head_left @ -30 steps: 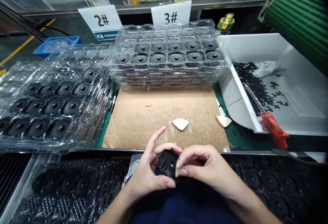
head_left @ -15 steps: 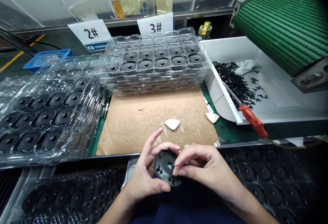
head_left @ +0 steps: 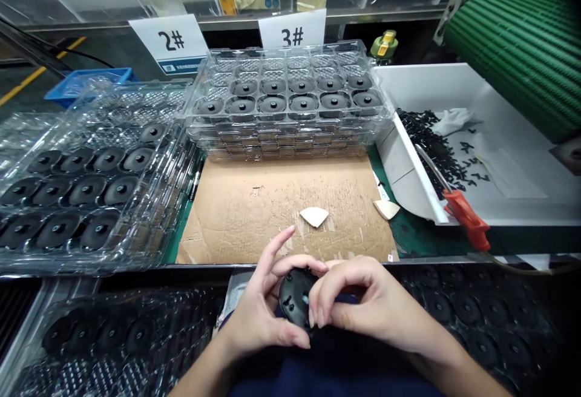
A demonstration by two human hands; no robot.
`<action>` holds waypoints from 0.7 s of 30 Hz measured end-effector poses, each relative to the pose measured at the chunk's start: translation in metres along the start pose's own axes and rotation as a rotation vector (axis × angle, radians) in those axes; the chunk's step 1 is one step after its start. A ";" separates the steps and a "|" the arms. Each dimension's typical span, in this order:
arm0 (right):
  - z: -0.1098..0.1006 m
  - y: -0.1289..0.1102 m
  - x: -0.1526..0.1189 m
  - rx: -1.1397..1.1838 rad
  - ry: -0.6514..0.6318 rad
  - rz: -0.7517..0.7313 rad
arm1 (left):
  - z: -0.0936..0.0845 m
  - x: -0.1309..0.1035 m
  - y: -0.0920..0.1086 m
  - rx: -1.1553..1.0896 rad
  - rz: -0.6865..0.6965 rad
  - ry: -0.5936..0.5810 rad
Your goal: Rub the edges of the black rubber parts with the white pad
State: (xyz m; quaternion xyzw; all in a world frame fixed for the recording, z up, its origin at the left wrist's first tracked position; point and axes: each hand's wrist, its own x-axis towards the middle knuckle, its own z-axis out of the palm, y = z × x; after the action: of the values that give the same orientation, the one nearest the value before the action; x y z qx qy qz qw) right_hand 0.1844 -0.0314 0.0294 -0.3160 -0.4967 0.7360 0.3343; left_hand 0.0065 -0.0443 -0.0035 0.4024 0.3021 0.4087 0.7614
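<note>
My left hand (head_left: 263, 309) is closed around the rim of a black round plastic part (head_left: 294, 300), thumb below and fingers above, with the index finger raised. The part's face has small holes and raised pegs, and its right side is hidden behind my right hand (head_left: 358, 300). That hand's thumb and fingertips are pinched together against the face; whatever lies between them is hidden. Beyond my hands, a white fan-shaped piece (head_left: 314, 216) rests on the cardboard sheet (head_left: 245, 233), and a similar cream piece (head_left: 387, 208) lies near its right edge.
Stacked clear trays (head_left: 290, 127) with black round parts stand at the back; another tray stack (head_left: 157, 203) is left. To the right, a white bin (head_left: 508, 203) holds small black pieces (head_left: 429, 146), with an orange-handled tool (head_left: 469, 218) over its edge. A green conveyor belt (head_left: 521, 34) slopes above.
My right fingers have curled further over the face of the black part, covering more of it. The part has turned slightly in my left hand. The camera view has shifted a little.
</note>
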 end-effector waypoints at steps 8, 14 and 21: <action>0.002 0.010 -0.003 0.106 0.164 0.127 | -0.005 0.000 -0.005 0.075 0.116 0.033; -0.009 0.016 -0.012 0.040 0.220 -0.009 | -0.007 -0.004 -0.008 0.168 0.195 0.100; -0.010 0.022 -0.038 -0.480 0.277 -0.131 | 0.003 -0.006 -0.005 0.214 0.212 0.222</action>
State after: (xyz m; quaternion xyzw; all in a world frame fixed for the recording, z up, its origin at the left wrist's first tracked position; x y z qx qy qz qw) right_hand 0.2104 -0.0635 0.0103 -0.4509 -0.6258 0.5239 0.3613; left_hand 0.0077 -0.0524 -0.0061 0.4631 0.3821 0.4940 0.6289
